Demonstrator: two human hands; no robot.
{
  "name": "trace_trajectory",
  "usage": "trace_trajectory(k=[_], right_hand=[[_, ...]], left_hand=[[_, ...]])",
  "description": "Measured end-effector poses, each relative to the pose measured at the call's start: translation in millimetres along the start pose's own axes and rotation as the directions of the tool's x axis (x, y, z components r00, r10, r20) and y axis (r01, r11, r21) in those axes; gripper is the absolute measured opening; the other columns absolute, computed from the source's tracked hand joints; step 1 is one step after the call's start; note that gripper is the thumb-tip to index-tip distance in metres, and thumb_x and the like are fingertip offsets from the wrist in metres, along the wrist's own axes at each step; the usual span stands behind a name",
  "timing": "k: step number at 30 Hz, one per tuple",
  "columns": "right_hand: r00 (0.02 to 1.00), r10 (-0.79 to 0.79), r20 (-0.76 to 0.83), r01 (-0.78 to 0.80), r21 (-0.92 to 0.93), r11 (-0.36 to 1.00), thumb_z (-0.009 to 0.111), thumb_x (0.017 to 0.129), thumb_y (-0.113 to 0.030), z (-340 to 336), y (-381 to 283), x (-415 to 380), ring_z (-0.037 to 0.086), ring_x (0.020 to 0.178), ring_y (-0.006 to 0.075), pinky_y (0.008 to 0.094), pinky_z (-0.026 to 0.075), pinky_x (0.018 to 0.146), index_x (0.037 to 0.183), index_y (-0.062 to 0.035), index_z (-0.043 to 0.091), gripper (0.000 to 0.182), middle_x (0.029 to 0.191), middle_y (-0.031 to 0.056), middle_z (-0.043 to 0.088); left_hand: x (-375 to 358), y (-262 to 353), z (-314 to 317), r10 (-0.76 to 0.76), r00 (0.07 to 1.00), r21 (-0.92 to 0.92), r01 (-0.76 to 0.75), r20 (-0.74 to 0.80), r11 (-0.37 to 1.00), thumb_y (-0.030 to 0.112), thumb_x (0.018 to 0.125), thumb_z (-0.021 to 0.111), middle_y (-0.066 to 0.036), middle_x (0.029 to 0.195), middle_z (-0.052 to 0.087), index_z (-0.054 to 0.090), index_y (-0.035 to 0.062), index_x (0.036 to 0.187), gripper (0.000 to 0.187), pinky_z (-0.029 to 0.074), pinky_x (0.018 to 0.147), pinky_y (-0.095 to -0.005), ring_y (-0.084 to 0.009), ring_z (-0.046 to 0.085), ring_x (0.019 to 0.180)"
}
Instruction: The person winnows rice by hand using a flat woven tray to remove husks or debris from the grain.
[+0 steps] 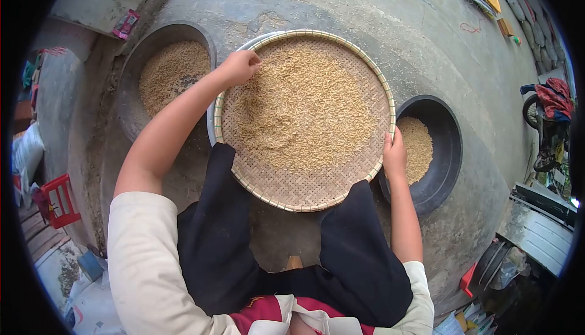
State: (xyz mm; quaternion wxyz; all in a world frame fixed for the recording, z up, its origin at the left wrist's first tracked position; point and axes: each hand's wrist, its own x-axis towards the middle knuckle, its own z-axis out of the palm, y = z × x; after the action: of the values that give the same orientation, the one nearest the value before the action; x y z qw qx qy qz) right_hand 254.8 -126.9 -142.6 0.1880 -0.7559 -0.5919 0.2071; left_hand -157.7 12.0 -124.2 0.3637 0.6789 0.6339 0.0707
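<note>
A round woven bamboo winnowing tray rests across my knees, a layer of unhusked rice grain spread over its middle and far side. Over the tray's upper left, my left hand is closed, its fingertips pinched together just above the grain. Whatever is between those fingertips is too small to make out. On the right side, my right hand grips the tray's rim, thumb on top and the other fingers mostly hidden. Under the tray's left edge shows the pale rim of a basin.
A dark tub with grain stands at the left, partly behind my left arm. Another black tub holding grain is at the right. A red plastic stool is at far left, a motorbike at far right. Grains are scattered over the concrete floor.
</note>
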Motion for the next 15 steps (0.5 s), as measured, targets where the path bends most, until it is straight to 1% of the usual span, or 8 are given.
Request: trace_trajectory(k=[1,3,5,6,7,9,12,15], right_hand=[[1.0,-0.003,0.0,0.003,0.001,1.0,0.042,0.089,-0.029,0,-2,-1,0.059,0.079,0.0382,0.0438,0.045,0.067,0.12,-0.0092,0.045,0.037,0.088,0.0206,0.061],[0.999,0.034,0.025,-0.034,-0.008,0.999,0.042,0.089,-0.03,-2,-4,0,0.058,0.08,0.0381,0.0438,0.045,0.067,0.12,-0.0093,0.044,0.038,0.088,0.0205,0.061],[0.999,0.027,0.023,-0.026,-0.018,0.999,0.042,0.089,-0.03,0,-2,1,0.058,0.08,0.0381,0.0437,0.045,0.067,0.121,-0.0093,0.044,0.038,0.088,0.0206,0.061],[0.999,0.027,0.02,-0.027,-0.03,0.999,0.042,0.089,-0.03,1,0,1,0.058,0.08,0.038,0.0436,0.045,0.067,0.121,-0.0093,0.044,0.038,0.088,0.0206,0.061],[0.999,0.024,0.023,-0.024,-0.033,0.999,0.042,0.089,-0.03,1,2,1,0.058,0.08,0.038,0.0436,0.045,0.067,0.121,-0.0093,0.044,0.038,0.088,0.0206,0.061],[0.999,0.019,0.026,-0.018,-0.029,0.999,0.043,0.089,-0.03,1,1,1,0.059,0.08,0.0377,0.0434,0.045,0.067,0.121,-0.0084,0.044,0.039,0.088,0.0205,0.061],[0.999,0.022,0.025,-0.021,-0.036,0.999,0.043,0.089,-0.031,2,3,2,0.059,0.08,0.0376,0.0434,0.045,0.068,0.12,-0.0073,0.045,0.039,0.09,0.0206,0.061],[1.0,-0.021,0.016,0.021,0.001,1.0,0.042,0.089,-0.03,2,4,2,0.059,0.081,0.0374,0.0432,0.045,0.068,0.12,-0.0064,0.045,0.039,0.091,0.0206,0.061]], left_hand=[[-6,-7,5,0.006,0.998,-0.046,-0.008,-0.059,0.999,0.015,0.076,0.061,-0.016,0.09,0.061,0.059,0.0011,0.1,0.028,0.046,0.077,-0.0344,-0.0251,0.059,0.086],[-15,-4,9,-0.021,0.999,-0.074,0.019,-0.027,0.997,0.013,0.073,0.065,-0.015,0.094,0.059,0.058,0.001,0.098,0.028,0.045,0.079,-0.0349,-0.0263,0.056,0.09],[-18,-2,18,0.126,0.984,0.149,-0.107,-0.125,0.983,0.011,0.07,0.068,-0.013,0.092,0.056,0.057,0.0,0.099,0.033,0.046,0.076,-0.0328,-0.0247,0.056,0.085],[-19,-2,23,0.188,0.961,0.173,-0.154,-0.205,0.973,0.012,0.065,0.072,-0.013,0.093,0.052,0.057,0.0006,0.094,0.034,0.045,0.075,-0.0334,-0.0269,0.054,0.084],[-17,-3,24,0.184,0.961,0.169,-0.151,-0.207,0.974,0.012,0.065,0.072,-0.013,0.093,0.052,0.057,0.0006,0.094,0.034,0.045,0.075,-0.0334,-0.0269,0.054,0.084],[-12,-5,22,0.22,0.969,0.17,-0.2,-0.109,0.965,0.011,0.065,0.072,-0.013,0.088,0.055,0.056,0.0005,0.088,0.03,0.045,0.073,-0.0343,-0.0278,0.055,0.083],[-7,-7,21,0.197,0.98,0.135,-0.195,0.0,0.971,0.008,0.065,0.071,-0.013,0.083,0.057,0.056,0.0005,0.083,0.025,0.045,0.071,-0.0347,-0.0278,0.056,0.082],[-9,-10,23,0.2,0.979,0.129,-0.195,-0.027,0.972,0.006,0.066,0.069,-0.013,0.079,0.059,0.056,0.0004,0.079,0.019,0.045,0.07,-0.0351,-0.0279,0.056,0.079]])
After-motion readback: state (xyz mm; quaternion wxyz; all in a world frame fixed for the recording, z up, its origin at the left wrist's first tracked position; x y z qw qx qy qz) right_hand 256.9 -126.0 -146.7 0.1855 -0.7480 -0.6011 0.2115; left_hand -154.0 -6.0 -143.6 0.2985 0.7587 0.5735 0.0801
